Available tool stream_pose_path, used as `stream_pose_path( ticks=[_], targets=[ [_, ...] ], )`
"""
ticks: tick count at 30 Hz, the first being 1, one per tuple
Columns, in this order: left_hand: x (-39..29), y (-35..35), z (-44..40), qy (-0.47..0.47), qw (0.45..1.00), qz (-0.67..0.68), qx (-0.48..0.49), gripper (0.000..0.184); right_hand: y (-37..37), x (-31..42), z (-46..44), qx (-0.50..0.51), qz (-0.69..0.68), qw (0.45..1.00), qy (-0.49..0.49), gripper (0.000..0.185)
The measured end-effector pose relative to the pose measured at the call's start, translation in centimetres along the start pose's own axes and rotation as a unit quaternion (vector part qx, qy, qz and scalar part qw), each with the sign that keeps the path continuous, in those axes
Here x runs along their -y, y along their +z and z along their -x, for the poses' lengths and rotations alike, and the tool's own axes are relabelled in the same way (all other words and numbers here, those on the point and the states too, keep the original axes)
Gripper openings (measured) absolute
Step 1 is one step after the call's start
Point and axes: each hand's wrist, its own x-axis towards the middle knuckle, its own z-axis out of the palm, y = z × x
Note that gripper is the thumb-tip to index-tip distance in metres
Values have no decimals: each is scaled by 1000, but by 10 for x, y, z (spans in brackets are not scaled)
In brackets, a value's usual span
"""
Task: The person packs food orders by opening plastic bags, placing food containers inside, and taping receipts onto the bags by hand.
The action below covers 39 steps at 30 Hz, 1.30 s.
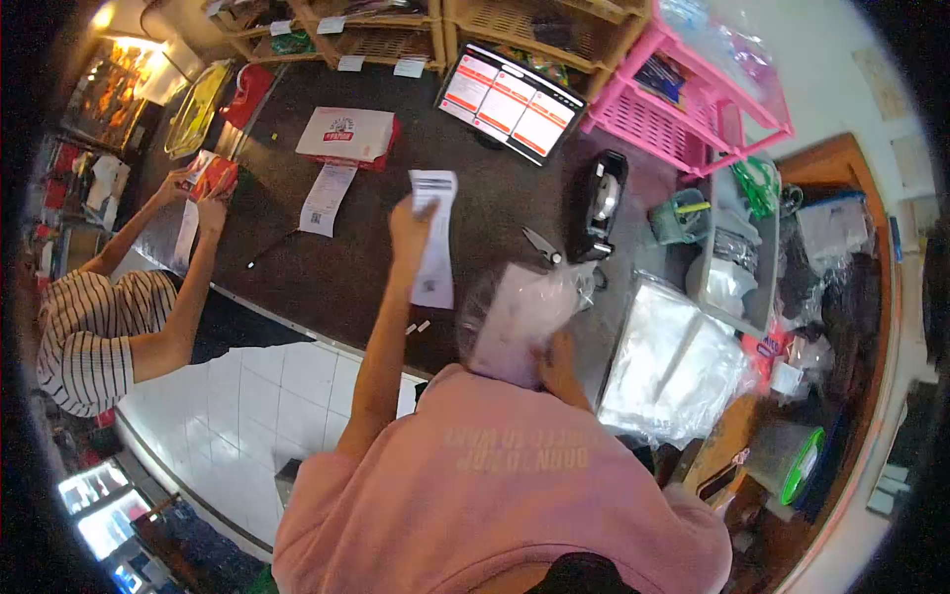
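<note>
My left hand (411,234) is closed on a long white paper receipt (432,267), its thumb across the upper part and the strip lying over the dark tabletop. Close to my body, my right hand (560,358) grips the edge of a clear plastic bag (554,297) with something pale and flat inside. Motion blurs the bag, and some of my right fingers are hidden. Just beyond the bag lie small scissors (542,246), beside a black tape dispenser (600,203).
A white and red box (346,134) sits with another receipt (328,198) below it. At the back stand a tablet (511,101) and a pink rack (683,109). Clear plastic bags (668,366) are stacked right. At left, a co-worker's hands (203,198) hold a red packet (214,174).
</note>
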Motion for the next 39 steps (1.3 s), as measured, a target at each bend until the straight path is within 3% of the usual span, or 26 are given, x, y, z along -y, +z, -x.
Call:
stream_pose_path(
  ticks=[1,3,5,7,8,9,10,11,12,16,20,22,25,26,27,28,29,31,32,34,35,36,37,38,39],
  targets=[
    [-27,-17,0,18,999,24,-13,21,4,12,-12,10,-25,1000,5,43],
    [-100,-54,12,-76,997,29,-14,20,-7,42,-43,29,-151,988,-13,40],
    [-162,-81,41,-56,978,199,39,23,-30,41,-69,30,-114,993,19,31],
    [-188,-75,73,10,977,202,68,29,-68,46,-92,-142,-147,970,131,30],
    [-207,-74,90,11,979,136,150,29,-76,19,-103,-216,-115,964,102,32],
    [-200,-56,101,61,973,75,212,27,-80,-5,-112,-289,-82,951,75,35],
    [-191,-29,118,-9,938,209,276,27,-87,-8,-122,-261,-111,953,111,39],
    [-172,1,132,-32,911,260,320,27,-96,-10,-130,-234,-140,951,145,43],
    [-161,27,149,-126,882,306,334,25,-95,-18,-139,-213,-175,944,179,47],
    [-70,119,180,-164,860,338,345,26,-92,-16,-162,-138,-257,906,307,61],
    [-50,152,178,-149,856,373,325,23,-81,-29,-199,-192,-145,933,268,67],
    [-56,154,170,-168,836,403,332,23,-87,-26,-208,-89,-167,957,222,58],
    [-72,154,162,-152,833,417,330,24,-103,8,-167,-202,-208,949,121,41],
    [-75,154,162,-127,841,424,312,24,-107,28,-134,-212,-329,917,73,28],
    [-76,154,161,-103,848,430,292,24,-116,53,-89,-186,-380,899,116,25],
    [-69,156,162,-82,882,371,278,25,-106,49,-52,-147,-342,911,179,25],
    [-74,149,164,-125,867,384,291,26,-100,58,-19,-131,-388,888,211,26],
    [-94,133,172,-210,829,407,320,28,-66,22,13,3,-351,892,286,32],
    [-94,134,176,-119,881,319,329,27,-69,15,15,99,-227,927,283,33],
    [-92,136,186,-146,885,300,324,25,-87,-8,-2,283,38,926,246,37],
    [-92,136,187,-159,889,290,317,24,-88,-39,-13,176,44,958,224,40],
    [-96,135,188,-182,880,307,314,23,-110,-21,-28,9,-46,988,148,38],
    [-94,135,190,-185,878,309,315,24,-123,-14,-59,-86,-30,989,118,32],
    [-90,137,193,-190,876,310,318,25,-130,-10,-85,-137,1,988,71,29],
    [-88,140,196,-192,873,314,321,26,-112,-31,-112,-102,-103,986,85,28]
  ],
)
